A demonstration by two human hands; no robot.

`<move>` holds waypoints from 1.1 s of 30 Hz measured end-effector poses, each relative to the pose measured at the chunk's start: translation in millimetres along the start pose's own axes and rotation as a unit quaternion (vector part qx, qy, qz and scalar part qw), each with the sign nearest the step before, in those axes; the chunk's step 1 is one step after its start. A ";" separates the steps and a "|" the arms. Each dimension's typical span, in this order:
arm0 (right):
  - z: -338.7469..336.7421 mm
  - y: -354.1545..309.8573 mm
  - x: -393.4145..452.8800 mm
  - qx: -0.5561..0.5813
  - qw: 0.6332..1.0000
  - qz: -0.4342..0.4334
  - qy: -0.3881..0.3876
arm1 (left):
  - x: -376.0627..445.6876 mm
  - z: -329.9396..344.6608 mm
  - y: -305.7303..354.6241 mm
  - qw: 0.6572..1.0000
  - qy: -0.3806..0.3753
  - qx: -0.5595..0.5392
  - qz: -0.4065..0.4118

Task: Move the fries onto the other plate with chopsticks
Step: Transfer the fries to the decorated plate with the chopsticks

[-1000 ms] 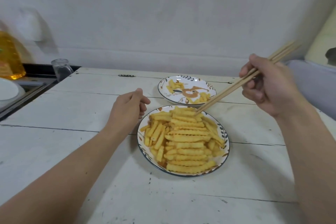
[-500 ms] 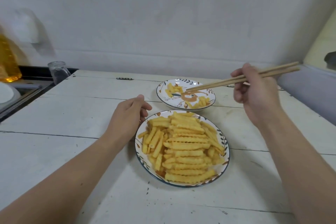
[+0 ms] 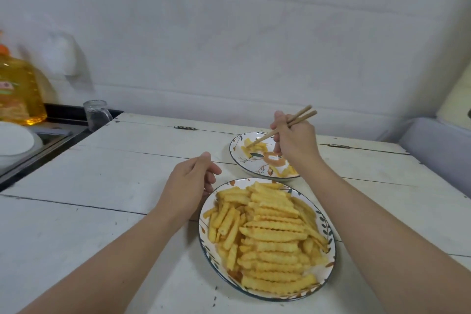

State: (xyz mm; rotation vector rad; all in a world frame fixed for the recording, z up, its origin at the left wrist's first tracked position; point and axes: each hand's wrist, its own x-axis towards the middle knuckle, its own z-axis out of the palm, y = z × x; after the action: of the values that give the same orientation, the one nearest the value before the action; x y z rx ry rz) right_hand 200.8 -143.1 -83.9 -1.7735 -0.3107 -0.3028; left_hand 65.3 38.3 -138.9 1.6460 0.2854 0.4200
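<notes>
A heap of crinkle-cut fries (image 3: 270,239) fills the near plate (image 3: 204,214), which has a dark rim and leaf pattern. Behind it stands the other plate (image 3: 235,150), with a few fries (image 3: 254,146) at its far left and some (image 3: 285,172) at its near edge. My right hand (image 3: 295,143) grips a pair of wooden chopsticks (image 3: 267,135) over that far plate, their tips down among the fries at its left side. My left hand (image 3: 191,183) rests on the table with loosely curled fingers, against the near plate's left rim.
The white plank table (image 3: 114,178) ends on the left at a dark sink edge (image 3: 46,145). There stand a clear glass mug (image 3: 96,115), a yellow oil bottle (image 3: 17,92) and a white bowl (image 3: 12,140). A grey-blue ledge (image 3: 438,143) lies at the right.
My right hand carried the chopsticks from the near plate's back edge over to the far plate and lowered the tips onto its left side. The left hand stayed by the near plate.
</notes>
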 end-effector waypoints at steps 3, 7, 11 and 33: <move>-19.0 -7.5 -8.9 0.051 0.998 -0.002 0.048 | -0.3 0.3 0.6 1.000 -0.002 -0.005 -0.004; -70.4 -25.6 -28.1 0.171 0.983 0.018 0.071 | -2.2 2.1 2.3 1.000 -0.003 -0.003 -0.013; -105.4 -34.5 -50.8 0.249 0.968 0.043 0.015 | -3.9 3.0 1.7 1.000 0.002 -0.003 -0.019; -56.8 6.8 -2.8 0.047 0.995 0.026 0.084 | 1.6 0.9 -1.8 1.000 -0.007 0.001 -0.026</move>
State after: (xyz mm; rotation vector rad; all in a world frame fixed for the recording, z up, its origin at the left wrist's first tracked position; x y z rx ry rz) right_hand 198.6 -200.2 -78.7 -1.6492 -0.1565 -0.3913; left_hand 67.2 38.5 -140.6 1.6387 0.3178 0.3693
